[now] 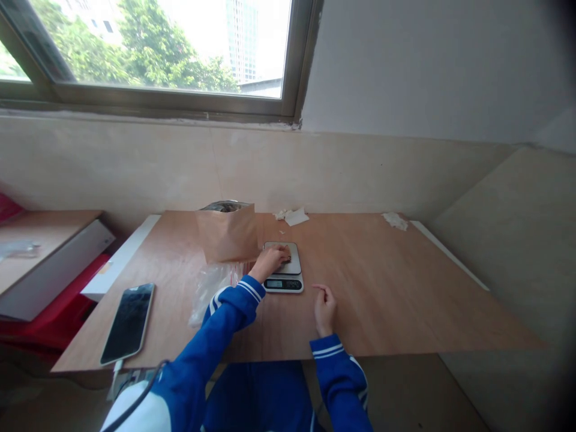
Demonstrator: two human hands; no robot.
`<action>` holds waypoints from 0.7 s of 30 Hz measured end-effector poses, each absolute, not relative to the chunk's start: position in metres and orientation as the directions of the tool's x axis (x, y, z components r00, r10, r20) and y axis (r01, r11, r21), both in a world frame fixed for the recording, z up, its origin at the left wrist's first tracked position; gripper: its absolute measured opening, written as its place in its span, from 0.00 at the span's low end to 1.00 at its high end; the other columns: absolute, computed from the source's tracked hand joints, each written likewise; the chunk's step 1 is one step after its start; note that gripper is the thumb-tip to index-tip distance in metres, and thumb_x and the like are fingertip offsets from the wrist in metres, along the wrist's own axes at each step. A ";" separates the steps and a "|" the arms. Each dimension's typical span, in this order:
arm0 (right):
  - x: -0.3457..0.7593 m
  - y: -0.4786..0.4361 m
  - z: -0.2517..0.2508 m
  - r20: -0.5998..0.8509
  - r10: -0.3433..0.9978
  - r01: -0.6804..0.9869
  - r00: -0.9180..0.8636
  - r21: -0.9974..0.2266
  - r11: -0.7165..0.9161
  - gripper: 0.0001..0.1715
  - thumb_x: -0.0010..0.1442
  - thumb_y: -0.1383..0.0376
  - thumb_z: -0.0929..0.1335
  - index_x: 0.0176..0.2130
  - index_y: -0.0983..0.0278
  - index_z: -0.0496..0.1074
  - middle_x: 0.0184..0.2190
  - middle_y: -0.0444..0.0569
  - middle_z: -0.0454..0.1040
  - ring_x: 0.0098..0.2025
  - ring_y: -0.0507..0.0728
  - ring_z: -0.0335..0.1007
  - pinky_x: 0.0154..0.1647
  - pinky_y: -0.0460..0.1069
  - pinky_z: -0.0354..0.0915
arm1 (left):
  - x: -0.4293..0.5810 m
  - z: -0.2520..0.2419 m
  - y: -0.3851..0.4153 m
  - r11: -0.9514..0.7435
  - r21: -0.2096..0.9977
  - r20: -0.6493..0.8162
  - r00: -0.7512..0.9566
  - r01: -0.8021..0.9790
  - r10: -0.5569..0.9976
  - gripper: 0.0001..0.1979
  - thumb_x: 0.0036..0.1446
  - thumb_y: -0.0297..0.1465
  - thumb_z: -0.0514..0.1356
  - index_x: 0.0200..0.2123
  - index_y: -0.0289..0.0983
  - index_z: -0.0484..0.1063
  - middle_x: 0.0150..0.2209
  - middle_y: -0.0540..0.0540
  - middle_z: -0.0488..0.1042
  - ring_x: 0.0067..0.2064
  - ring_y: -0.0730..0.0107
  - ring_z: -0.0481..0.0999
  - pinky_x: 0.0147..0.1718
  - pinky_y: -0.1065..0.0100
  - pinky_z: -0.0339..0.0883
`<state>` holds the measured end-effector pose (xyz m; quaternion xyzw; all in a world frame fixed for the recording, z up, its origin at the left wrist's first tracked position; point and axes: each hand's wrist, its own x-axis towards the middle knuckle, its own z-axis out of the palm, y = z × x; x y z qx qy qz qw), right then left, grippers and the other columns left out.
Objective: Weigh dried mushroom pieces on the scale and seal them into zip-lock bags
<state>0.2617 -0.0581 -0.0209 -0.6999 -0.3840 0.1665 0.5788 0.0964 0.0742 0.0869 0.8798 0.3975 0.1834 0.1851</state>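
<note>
A small kitchen scale [285,281] with a steel plate and a lit display sits mid-table. My left hand [270,260] reaches over its plate, fingers curled on a small brownish thing I cannot make out. My right hand [324,308] rests on the wooden table [405,288] to the right of the scale, fingers loosely curled, holding nothing. A brown paper bag [228,233] stands open just left of the scale, dark contents showing at its mouth. Clear plastic bags [210,287] lie in front of it, under my left forearm.
A dark phone [128,321] lies at the table's front left, a cable below it. Crumpled white paper [292,216] and another scrap [395,221] lie at the back edge by the wall. A lower side table [45,240] and red things stand to the left.
</note>
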 end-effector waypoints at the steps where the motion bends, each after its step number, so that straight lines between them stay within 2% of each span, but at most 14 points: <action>1: 0.262 -0.058 -0.020 0.220 0.730 0.349 0.648 -0.937 -0.027 0.21 0.59 0.56 0.59 0.34 0.65 0.75 0.22 0.47 0.72 0.26 0.56 0.67 0.30 0.49 0.62 | 0.095 0.088 0.074 -0.629 0.461 0.183 0.626 0.626 0.758 0.12 0.62 0.33 0.56 0.40 0.38 0.79 0.48 0.41 0.76 0.49 0.62 0.75 0.49 0.66 0.66; 3: 0.262 -0.057 -0.020 0.232 0.723 0.350 0.651 -0.937 -0.015 0.20 0.59 0.56 0.60 0.32 0.65 0.75 0.22 0.47 0.72 0.28 0.57 0.68 0.30 0.49 0.62 | 0.089 0.099 0.073 -0.655 0.439 0.238 0.623 0.615 0.745 0.13 0.63 0.34 0.54 0.41 0.38 0.78 0.48 0.41 0.75 0.49 0.61 0.74 0.50 0.64 0.65; 5: 0.262 -0.057 -0.020 0.236 0.712 0.343 0.661 -0.939 -0.007 0.20 0.59 0.56 0.60 0.32 0.65 0.75 0.22 0.48 0.72 0.28 0.57 0.68 0.30 0.49 0.62 | 0.078 0.120 0.075 -0.675 0.407 0.385 0.555 0.616 0.738 0.15 0.65 0.35 0.51 0.45 0.39 0.76 0.48 0.41 0.75 0.48 0.63 0.73 0.49 0.64 0.65; 8: 0.262 -0.057 -0.022 0.227 0.702 0.324 0.674 -0.946 -0.004 0.19 0.58 0.56 0.61 0.32 0.65 0.75 0.22 0.48 0.72 0.28 0.58 0.68 0.31 0.49 0.62 | 0.054 0.160 0.084 -0.609 0.390 0.653 0.258 0.691 0.711 0.16 0.66 0.32 0.47 0.48 0.38 0.72 0.46 0.41 0.73 0.49 0.62 0.71 0.50 0.62 0.63; 11: 0.262 -0.056 -0.023 0.211 0.706 0.304 0.676 -0.953 -0.006 0.19 0.58 0.56 0.62 0.32 0.65 0.75 0.22 0.48 0.72 0.29 0.58 0.68 0.32 0.49 0.61 | 0.026 0.188 0.102 -0.364 0.447 0.722 -0.089 0.818 0.687 0.15 0.63 0.29 0.48 0.48 0.33 0.69 0.48 0.36 0.71 0.51 0.58 0.70 0.52 0.59 0.61; 12: 0.262 -0.056 -0.023 0.206 0.708 0.300 0.675 -0.954 -0.008 0.19 0.58 0.56 0.62 0.32 0.65 0.75 0.22 0.48 0.72 0.29 0.58 0.68 0.32 0.49 0.61 | 0.017 0.192 0.107 -0.297 0.434 0.704 -0.114 0.851 0.701 0.15 0.62 0.29 0.48 0.47 0.32 0.69 0.47 0.35 0.72 0.50 0.57 0.70 0.51 0.58 0.61; 15: 0.262 -0.056 -0.023 0.199 0.713 0.297 0.672 -0.955 -0.014 0.19 0.57 0.56 0.61 0.32 0.65 0.75 0.22 0.48 0.72 0.29 0.57 0.67 0.31 0.49 0.61 | -0.004 0.197 0.117 -0.219 0.298 0.559 0.016 0.929 0.829 0.18 0.63 0.30 0.45 0.37 0.32 0.74 0.38 0.35 0.77 0.45 0.56 0.74 0.51 0.57 0.61; 17: 0.261 -0.056 -0.022 0.196 0.715 0.298 0.671 -0.955 -0.017 0.19 0.57 0.57 0.62 0.32 0.65 0.75 0.22 0.48 0.72 0.29 0.57 0.67 0.31 0.49 0.61 | -0.014 0.202 0.116 -0.195 0.240 0.431 0.075 0.951 0.899 0.22 0.63 0.32 0.44 0.32 0.33 0.76 0.37 0.35 0.78 0.43 0.55 0.76 0.49 0.58 0.63; 19: 0.261 -0.057 -0.021 0.197 0.714 0.298 0.672 -0.954 -0.017 0.19 0.57 0.57 0.61 0.32 0.65 0.75 0.22 0.48 0.72 0.29 0.57 0.67 0.31 0.49 0.61 | -0.022 0.211 0.112 -0.215 0.257 0.308 0.131 0.942 0.942 0.20 0.61 0.34 0.46 0.31 0.35 0.78 0.39 0.38 0.79 0.42 0.55 0.77 0.44 0.60 0.66; 21: 0.260 -0.057 -0.019 0.200 0.713 0.299 0.672 -0.954 -0.014 0.19 0.57 0.57 0.62 0.32 0.65 0.75 0.22 0.48 0.72 0.29 0.57 0.67 0.31 0.49 0.61 | -0.029 0.222 0.109 -0.359 0.315 0.203 0.307 0.879 0.930 0.16 0.57 0.33 0.51 0.35 0.39 0.79 0.42 0.44 0.80 0.42 0.59 0.77 0.42 0.65 0.67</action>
